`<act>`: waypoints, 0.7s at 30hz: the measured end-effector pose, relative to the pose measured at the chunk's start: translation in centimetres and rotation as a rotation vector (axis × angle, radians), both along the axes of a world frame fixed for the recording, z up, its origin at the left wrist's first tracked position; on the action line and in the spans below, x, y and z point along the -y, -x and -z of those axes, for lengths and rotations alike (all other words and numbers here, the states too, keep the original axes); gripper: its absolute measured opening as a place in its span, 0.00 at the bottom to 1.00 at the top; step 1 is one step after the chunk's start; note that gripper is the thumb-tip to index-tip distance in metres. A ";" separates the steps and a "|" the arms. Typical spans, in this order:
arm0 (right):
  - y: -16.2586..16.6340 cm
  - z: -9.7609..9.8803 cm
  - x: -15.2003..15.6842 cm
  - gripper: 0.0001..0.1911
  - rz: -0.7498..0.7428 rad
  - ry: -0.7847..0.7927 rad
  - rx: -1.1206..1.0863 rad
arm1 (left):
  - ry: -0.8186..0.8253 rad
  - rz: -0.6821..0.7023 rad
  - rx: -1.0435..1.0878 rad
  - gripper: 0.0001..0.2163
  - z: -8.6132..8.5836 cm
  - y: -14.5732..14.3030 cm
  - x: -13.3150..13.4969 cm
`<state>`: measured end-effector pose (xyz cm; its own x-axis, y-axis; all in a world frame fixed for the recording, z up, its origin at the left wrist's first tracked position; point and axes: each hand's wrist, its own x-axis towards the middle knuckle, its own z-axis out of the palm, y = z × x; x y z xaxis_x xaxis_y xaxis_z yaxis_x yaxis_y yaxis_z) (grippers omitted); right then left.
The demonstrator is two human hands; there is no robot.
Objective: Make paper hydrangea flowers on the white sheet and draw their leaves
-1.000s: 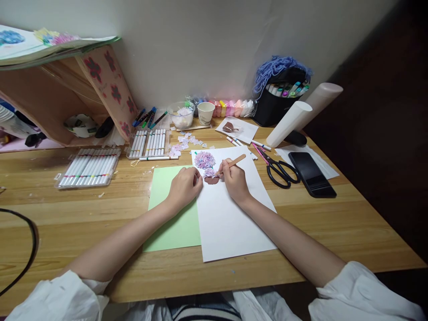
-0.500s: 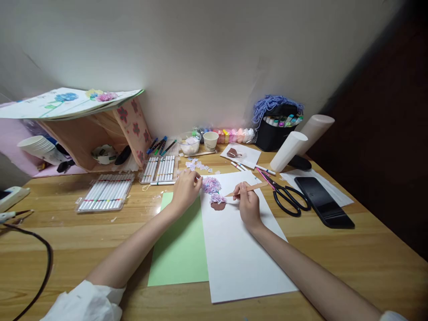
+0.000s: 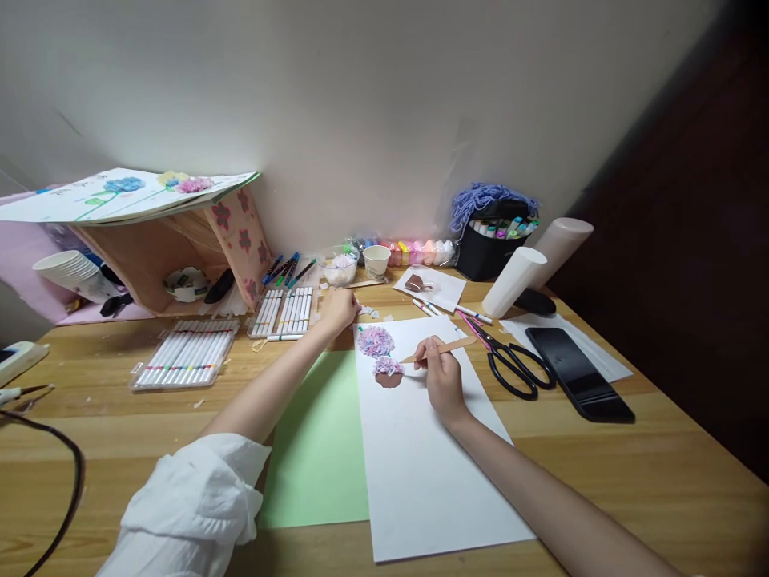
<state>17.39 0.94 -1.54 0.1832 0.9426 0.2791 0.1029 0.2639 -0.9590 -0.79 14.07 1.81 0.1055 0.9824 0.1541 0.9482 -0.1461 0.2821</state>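
Note:
My right hand (image 3: 441,373) grips a flat wooden craft stick (image 3: 448,348), its tip beside a purple-pink cluster of crumpled paper bits (image 3: 388,365) above a brown painted patch (image 3: 389,380). These lie on a white sheet of paper (image 3: 438,473), along with a bigger round pink-purple flower (image 3: 376,342). Beyond the sheet's top edge, my left hand (image 3: 340,309) is down at the small pale paper scraps (image 3: 368,311) on the table. Its fingers are curled together; whatever they pinch is hidden. Partly under the white sheet lies a green sheet (image 3: 318,465).
Left are marker sets (image 3: 185,353) and an open-fronted box (image 3: 156,256). A glass bowl (image 3: 340,270), paper cup (image 3: 376,262) and brown-smeared paper (image 3: 438,290) stand behind. Right are scissors (image 3: 520,365), a phone (image 3: 580,373), a white cylinder (image 3: 515,282) and a black marker case (image 3: 489,254).
My left hand has moved from the flower up and left to the paper scraps. My right hand keeps the craft stick in nearly the same place. The view has shifted slightly.

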 end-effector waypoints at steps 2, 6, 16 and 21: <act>0.0 0.0 0.0 0.21 -0.001 -0.001 0.005 | 0.009 0.012 0.006 0.06 -0.2 0.2 0.1; 0.0 0.1 0.0 0.21 -0.002 -0.001 -0.004 | 0.027 0.034 0.026 0.08 -0.5 0.8 0.2; -0.1 0.2 0.0 0.22 -0.006 -0.001 -0.016 | 0.113 0.066 0.122 0.05 0.8 0.6 -0.7; -0.1 0.2 0.0 0.21 -0.008 0.000 -0.036 | 0.055 0.058 0.221 0.05 0.2 0.9 0.2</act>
<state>17.47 0.95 -1.72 0.1856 0.9441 0.2724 0.0664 0.2646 -0.9621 -1.66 13.90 1.58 0.1319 0.9832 0.1265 0.8529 -0.1776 0.4909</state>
